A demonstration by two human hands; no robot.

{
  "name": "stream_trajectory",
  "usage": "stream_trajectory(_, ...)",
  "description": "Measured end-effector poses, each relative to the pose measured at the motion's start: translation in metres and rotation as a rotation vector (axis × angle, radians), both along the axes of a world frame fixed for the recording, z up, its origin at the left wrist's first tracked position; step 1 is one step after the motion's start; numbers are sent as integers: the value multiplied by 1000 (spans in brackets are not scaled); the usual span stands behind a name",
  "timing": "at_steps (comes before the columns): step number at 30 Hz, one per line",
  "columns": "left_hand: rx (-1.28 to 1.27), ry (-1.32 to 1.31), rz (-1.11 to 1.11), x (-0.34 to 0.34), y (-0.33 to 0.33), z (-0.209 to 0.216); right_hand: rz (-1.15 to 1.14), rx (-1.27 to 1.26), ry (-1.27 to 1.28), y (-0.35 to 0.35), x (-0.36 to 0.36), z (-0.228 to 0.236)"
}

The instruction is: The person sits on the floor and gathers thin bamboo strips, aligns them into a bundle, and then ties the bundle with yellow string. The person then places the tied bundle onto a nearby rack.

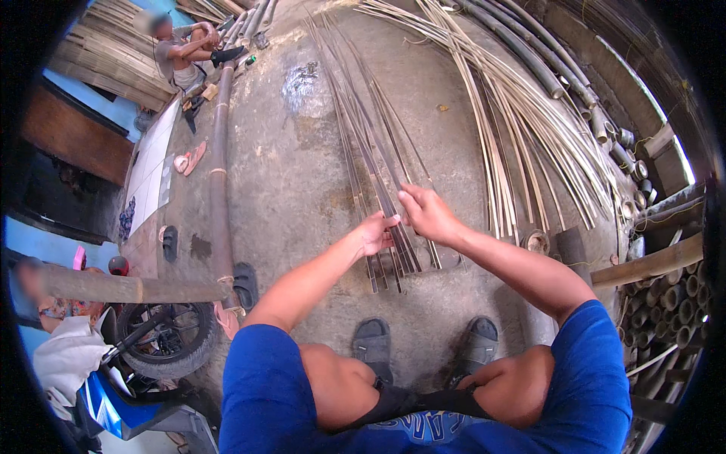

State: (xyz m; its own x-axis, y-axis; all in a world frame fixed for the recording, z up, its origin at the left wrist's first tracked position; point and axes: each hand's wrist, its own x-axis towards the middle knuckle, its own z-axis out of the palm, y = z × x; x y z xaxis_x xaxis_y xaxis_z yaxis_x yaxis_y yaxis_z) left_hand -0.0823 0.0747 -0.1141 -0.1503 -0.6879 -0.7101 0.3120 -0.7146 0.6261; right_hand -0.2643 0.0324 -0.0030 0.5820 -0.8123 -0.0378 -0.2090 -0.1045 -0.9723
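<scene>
Long, thin dark bamboo strips (363, 144) stretch away from me over the concrete floor, their near ends between my knees and hands. My left hand (376, 233) is closed round a few of the strips close to their near ends. Just to its right, my right hand (429, 214) pinches one dark strip between thumb and fingers. The two hands almost touch. More dark strips lie loosely under and beside my hands, fanned slightly apart.
Pale split bamboo strips (484, 98) lie in a wide spread to the right. Bamboo poles (522, 53) and cut tubes (665, 310) are stacked along the right side. A long pole (218, 181) runs along the left, near a motorbike wheel (165, 337). A person (185, 57) sits far left.
</scene>
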Motion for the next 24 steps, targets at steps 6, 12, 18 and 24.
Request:
stream_trajectory(6,-27,90,66,16,22,-5,40,11,172,25,-19,-26)
stream_trajectory(12,-27,4,86,2,46,-12,-59,-55,184,45,-34,-58)
stream_trajectory(18,-317,52,121,10,13,14,10,64,275,56,-39,-72)
stream_trajectory(24,-173,63,103,13,14,-1,-94,-64,118,31,-30,-58)
